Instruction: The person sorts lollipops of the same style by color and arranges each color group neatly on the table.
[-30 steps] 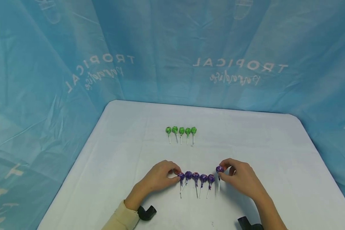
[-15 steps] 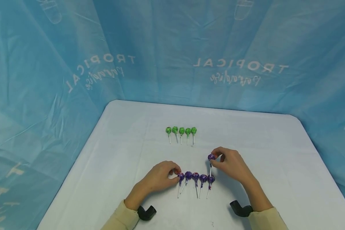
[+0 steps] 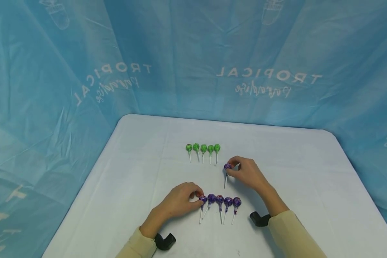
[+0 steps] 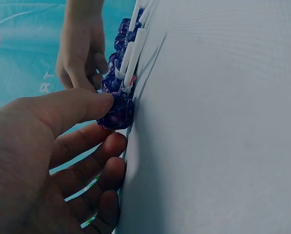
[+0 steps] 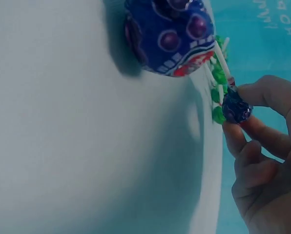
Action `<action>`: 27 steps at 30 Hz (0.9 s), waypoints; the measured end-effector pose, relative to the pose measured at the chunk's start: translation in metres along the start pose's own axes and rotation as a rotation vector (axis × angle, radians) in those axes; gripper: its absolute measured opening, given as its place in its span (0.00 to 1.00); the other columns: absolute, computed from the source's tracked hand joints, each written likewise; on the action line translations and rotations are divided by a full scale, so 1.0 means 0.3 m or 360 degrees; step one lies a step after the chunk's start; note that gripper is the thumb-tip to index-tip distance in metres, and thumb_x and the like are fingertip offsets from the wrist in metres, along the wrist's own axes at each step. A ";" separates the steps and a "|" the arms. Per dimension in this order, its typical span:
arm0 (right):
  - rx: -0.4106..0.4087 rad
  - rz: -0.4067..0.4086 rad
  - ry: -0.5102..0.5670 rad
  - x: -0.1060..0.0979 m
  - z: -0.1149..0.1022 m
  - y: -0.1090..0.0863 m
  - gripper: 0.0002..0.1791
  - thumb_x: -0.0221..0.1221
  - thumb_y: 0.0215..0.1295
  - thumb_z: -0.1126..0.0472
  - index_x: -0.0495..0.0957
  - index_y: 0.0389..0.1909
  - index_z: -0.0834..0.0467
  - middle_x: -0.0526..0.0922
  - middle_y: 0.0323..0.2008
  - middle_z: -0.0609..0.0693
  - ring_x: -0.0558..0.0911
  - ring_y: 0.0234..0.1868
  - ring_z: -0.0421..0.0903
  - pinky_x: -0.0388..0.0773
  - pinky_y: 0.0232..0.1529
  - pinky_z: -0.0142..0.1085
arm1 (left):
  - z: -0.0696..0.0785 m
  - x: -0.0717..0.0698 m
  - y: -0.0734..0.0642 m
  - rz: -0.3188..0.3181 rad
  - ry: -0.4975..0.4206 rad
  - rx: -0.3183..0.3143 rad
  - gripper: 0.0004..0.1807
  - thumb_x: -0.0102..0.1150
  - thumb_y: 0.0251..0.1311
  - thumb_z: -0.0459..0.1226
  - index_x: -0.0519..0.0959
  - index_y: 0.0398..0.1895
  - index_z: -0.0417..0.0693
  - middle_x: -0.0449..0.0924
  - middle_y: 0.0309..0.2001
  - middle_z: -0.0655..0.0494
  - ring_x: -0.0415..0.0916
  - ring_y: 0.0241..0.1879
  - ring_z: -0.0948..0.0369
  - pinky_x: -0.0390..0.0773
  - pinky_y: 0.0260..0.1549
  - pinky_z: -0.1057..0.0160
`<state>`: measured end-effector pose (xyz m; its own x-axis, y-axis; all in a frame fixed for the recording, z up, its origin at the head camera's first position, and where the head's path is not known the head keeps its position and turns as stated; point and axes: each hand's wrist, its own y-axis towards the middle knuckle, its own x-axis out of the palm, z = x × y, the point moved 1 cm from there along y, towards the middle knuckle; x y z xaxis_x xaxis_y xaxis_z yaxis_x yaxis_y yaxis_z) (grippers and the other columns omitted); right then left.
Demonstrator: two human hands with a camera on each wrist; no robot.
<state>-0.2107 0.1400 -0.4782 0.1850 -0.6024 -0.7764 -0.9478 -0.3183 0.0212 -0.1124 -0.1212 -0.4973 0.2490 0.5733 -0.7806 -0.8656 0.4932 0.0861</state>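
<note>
Several purple-wrapped lollipops (image 3: 219, 199) lie side by side in a near row, sticks toward the person. My left hand (image 3: 178, 201) pinches the leftmost purple lollipop (image 4: 118, 115) by its head, between thumb and fingers, at the table surface. Beyond that row, my right hand (image 3: 246, 173) holds another purple lollipop (image 3: 227, 166) by the head, its stick hanging downward. Thumb and fingertips press on that lollipop's dark wrapper (image 5: 236, 108) in the right wrist view. Several green lollipops (image 3: 203, 148) form a far row, just left of and beyond the right hand.
Both rows lie on a white-covered table (image 3: 132, 150). A blue printed curtain (image 3: 193, 64) hangs behind the table and at its sides. Black curved pieces sit at the left wrist (image 3: 165, 242) and the right wrist (image 3: 259, 219).
My right hand has carried its purple lollipop from the right end of the purple row away from the person and leftward, toward the green row. The left hand stays at the leftmost lollipop, whose stick has swung slightly left.
</note>
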 end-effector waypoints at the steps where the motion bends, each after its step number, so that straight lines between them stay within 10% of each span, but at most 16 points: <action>1: -0.0002 0.0001 -0.0002 0.003 0.002 0.009 0.16 0.67 0.56 0.52 0.81 0.43 0.54 0.79 0.33 0.44 0.74 0.28 0.43 0.71 0.26 0.38 | 0.000 0.000 0.001 0.0000 -0.0002 -0.0006 0.10 0.64 0.59 0.47 0.81 0.41 0.57 0.75 0.32 0.67 0.70 0.32 0.67 0.70 0.33 0.68; 27: -0.0009 0.0015 -0.0116 0.070 -0.021 0.044 0.15 0.69 0.53 0.53 0.83 0.41 0.53 0.78 0.29 0.41 0.74 0.27 0.39 0.71 0.31 0.37 | -0.007 0.010 -0.005 -0.0007 -0.0090 -0.0044 0.08 0.64 0.59 0.47 0.81 0.40 0.59 0.73 0.29 0.67 0.68 0.29 0.67 0.68 0.30 0.68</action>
<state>-0.2176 0.1185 -0.4903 0.1563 -0.5507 -0.8199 -0.9478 -0.3172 0.0324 -0.1113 -0.1216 -0.5012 0.2765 0.6074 -0.7447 -0.8758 0.4783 0.0649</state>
